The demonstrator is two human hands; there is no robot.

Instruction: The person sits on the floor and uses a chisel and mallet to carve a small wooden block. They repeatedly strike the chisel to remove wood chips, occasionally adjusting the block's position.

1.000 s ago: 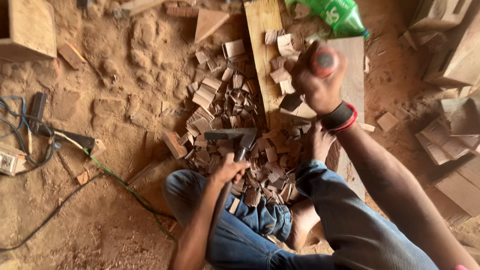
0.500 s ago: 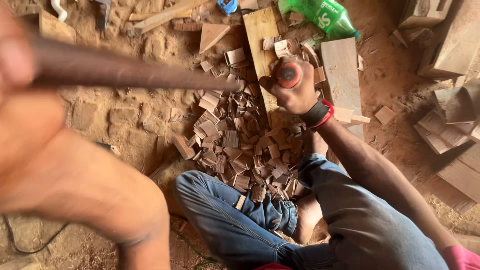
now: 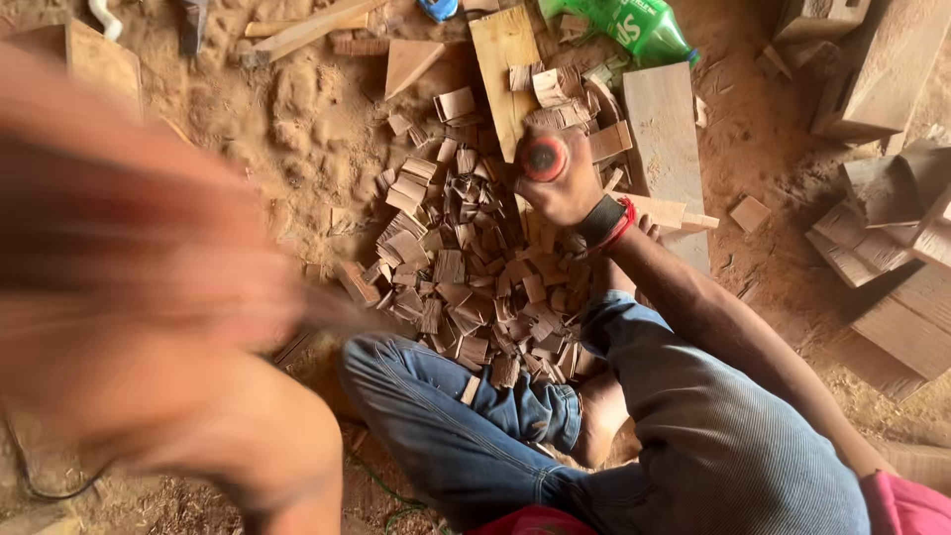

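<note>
- Right hand (image 3: 567, 183) wrapped tight around a tool with a red-capped round end (image 3: 544, 159); the cap faces the camera, so the tool's long axis runs nearly straight down the line of sight, toward the floor
- Tool stands over the far edge of the heap of small wood chips (image 3: 466, 267), close beside the long plank (image 3: 503, 69) and the flat board (image 3: 666, 139)
- Left hand (image 3: 139, 267) is raised close to the camera, a large orange-brown blur filling the left side; cannot tell whether it grips anything or is open
- The two hands are well apart: right one low at the chip heap, left one high and near the lens; the right is clearly the nearer to the chips
- Black and red bands sit on the right wrist (image 3: 606, 223)
- Person sits on the sandy floor (image 3: 297, 129), legs in blue jeans (image 3: 446, 416) folded, the chip heap just beyond the knees
- Green plastic bottle (image 3: 634, 25) lies at the top, beyond the board; larger wood blocks (image 3: 892, 218) stacked well off to the right
- Hidden: the tool's working end, below the fist; what it bears on is not visible
- The blurred left arm covers much of the floor on that side
</note>
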